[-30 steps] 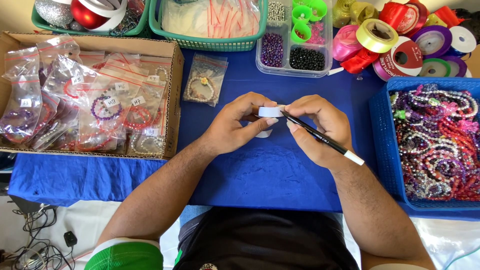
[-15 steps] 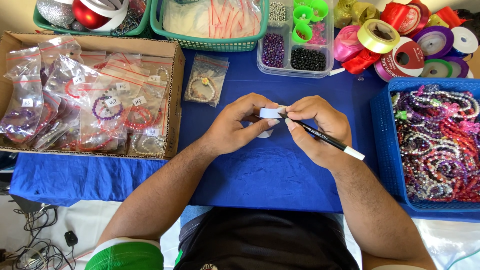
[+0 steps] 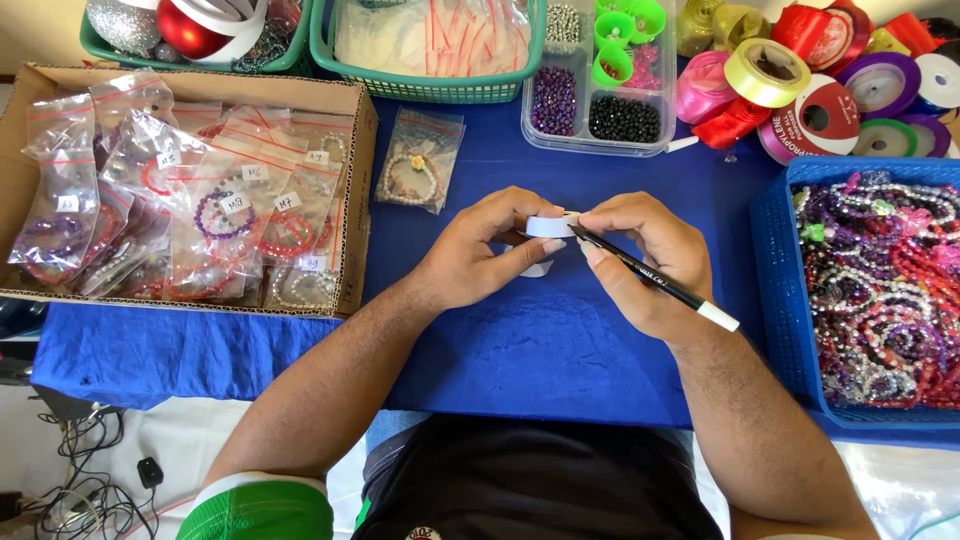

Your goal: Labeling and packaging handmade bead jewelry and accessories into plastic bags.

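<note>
In the middle of the frame, the left hand point(image 3: 480, 255) pinches a small white paper label point(image 3: 549, 226) above the blue table point(image 3: 520, 360). The right hand point(image 3: 650, 260) touches it too, gripping a thin black pen point(image 3: 650, 278). Both hands have barely moved since a second ago.

Bare blue cloth point(image 3: 540, 350) lies open between cardboard box point(image 3: 355, 200) and blue basket point(image 3: 775, 280).

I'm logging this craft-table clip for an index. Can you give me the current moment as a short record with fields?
left hand: pinches a small white label
right hand: touches the label's other end, black pen tucked in the fingers
surface: blue tablecloth
left side: cardboard box of bagged bracelets
centre: one bagged bracelet lying apart
right side: blue basket of bead strands
far edge: bead organiser, ribbon spools
</note>
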